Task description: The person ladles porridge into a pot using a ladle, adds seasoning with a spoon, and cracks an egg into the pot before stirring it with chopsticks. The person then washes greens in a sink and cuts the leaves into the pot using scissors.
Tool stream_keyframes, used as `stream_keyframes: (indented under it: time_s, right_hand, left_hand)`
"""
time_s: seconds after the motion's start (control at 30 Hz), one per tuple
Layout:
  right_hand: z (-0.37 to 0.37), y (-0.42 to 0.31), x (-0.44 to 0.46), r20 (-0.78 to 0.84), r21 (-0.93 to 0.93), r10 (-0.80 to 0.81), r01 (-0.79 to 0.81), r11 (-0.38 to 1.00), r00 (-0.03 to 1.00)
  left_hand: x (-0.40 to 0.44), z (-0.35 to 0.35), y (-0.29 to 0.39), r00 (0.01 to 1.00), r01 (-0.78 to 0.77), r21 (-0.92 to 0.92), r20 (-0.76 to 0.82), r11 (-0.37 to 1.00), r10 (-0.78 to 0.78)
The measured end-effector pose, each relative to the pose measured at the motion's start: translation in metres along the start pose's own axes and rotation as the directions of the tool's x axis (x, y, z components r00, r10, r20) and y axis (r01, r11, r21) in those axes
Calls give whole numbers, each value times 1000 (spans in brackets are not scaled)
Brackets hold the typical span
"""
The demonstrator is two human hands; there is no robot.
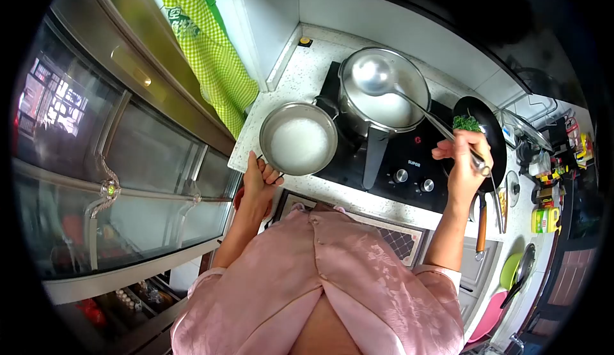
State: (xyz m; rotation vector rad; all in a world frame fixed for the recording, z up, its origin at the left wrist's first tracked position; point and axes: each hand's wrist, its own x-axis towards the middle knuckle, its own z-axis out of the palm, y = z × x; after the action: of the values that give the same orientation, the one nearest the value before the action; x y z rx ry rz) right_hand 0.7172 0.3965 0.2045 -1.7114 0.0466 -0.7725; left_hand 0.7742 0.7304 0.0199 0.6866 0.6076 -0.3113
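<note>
My left hand [258, 176] is closed on a thin handle at the near side of a steel pot [265, 145]. The pot holds a white, milky-looking content [299, 145] and sits at the counter's left, beside the stove. My right hand [470, 155] grips the long handle of a steel ladle [373, 76]. The ladle's bowl is above the mouth of a large steel pot [425, 99] with a black long handle [376, 157]. Whitish liquid [389, 111] shows inside that pot. Whether the ladle touches it I cannot tell.
A black wok [499, 131] with chopped greens [467, 123] and a wooden handle [481, 224] is on the right. The stove [409, 144] has front knobs. A green checked apron [208, 48] hangs at left; a yellow bottle [545, 220] and pink basin [489, 316] are at right.
</note>
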Motion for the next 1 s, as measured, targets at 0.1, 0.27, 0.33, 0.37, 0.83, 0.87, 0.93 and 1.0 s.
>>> stream_keyframes:
  time_s: [0.1, 0.27, 0.33, 0.37, 0.83, 0.87, 0.93, 1.0]
  right_hand:
    - [9, 22, -1, 332, -436, -201, 339, 834, 922]
    - [20, 50, -10, 441, -552, -152, 401, 731, 885]
    - [22, 51, -14, 363, -525, -130, 318, 790, 923]
    - [19, 62, -16, 342, -513, -117, 289, 808, 932]
    - [40, 125, -159, 129, -306, 543, -487, 818, 830]
    - [25, 112, -165, 95, -272, 596, -555, 786, 797]
    - [-12, 103, -187, 9, -265, 558, -536, 802, 830]
    - [-56, 91, -216, -97, -266, 525, -531, 805, 845]
  left_hand:
    - [-2, -8, 4, 1000, 21, 38, 14, 999, -22]
    - [-15, -16, 15, 993, 121, 87, -3, 989, -121]
    - [-19, -25, 21, 987, 155, 120, 14, 981, -158]
    - [-19, -28, 23, 981, 183, 139, 33, 973, -190]
    - [-81, -24, 1, 944, 325, 557, -148, 764, -294]
    - [-83, -24, -7, 926, 363, 546, -121, 755, -358]
    - [-90, -23, -30, 897, 386, 568, -45, 727, -440]
    - [-106, -13, -61, 820, 424, 576, 85, 699, -566]
